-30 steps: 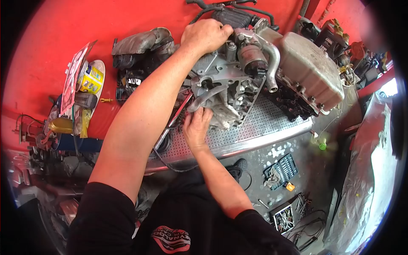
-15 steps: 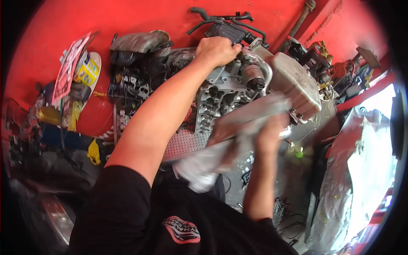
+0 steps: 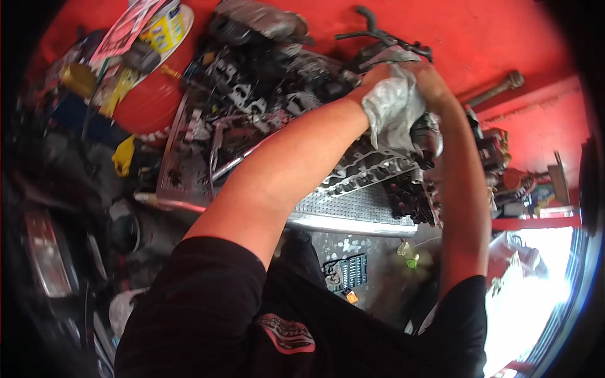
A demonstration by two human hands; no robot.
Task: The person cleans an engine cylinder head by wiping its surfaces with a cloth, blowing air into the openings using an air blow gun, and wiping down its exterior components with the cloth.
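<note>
A crumpled grey rag point(image 3: 397, 104) hangs from my two hands, over the back of an engine part on the bench. My right hand point(image 3: 427, 79) is closed on its upper right side. Against its left side is my left hand point(image 3: 375, 77), its fingers hidden by the cloth and the wrist. Just below the rag's right edge shows a dark cylindrical filter point(image 3: 428, 135). A metal cylinder head point(image 3: 372, 173) with a row of round seats lies below the rag. Whatever sits behind the cloth is covered.
The perforated metal bench point(image 3: 353, 211) carries several dark engine parts point(image 3: 252, 88) on the left. A red wall stands behind, with black hoses point(image 3: 372, 31) near it. On the floor lies an open socket set point(image 3: 346, 272). Yellow and red containers point(image 3: 165, 31) stand at upper left.
My right hand has swung the rag up from in front of the bench to beside my left hand. The view has turned, so the bench looks tilted.
</note>
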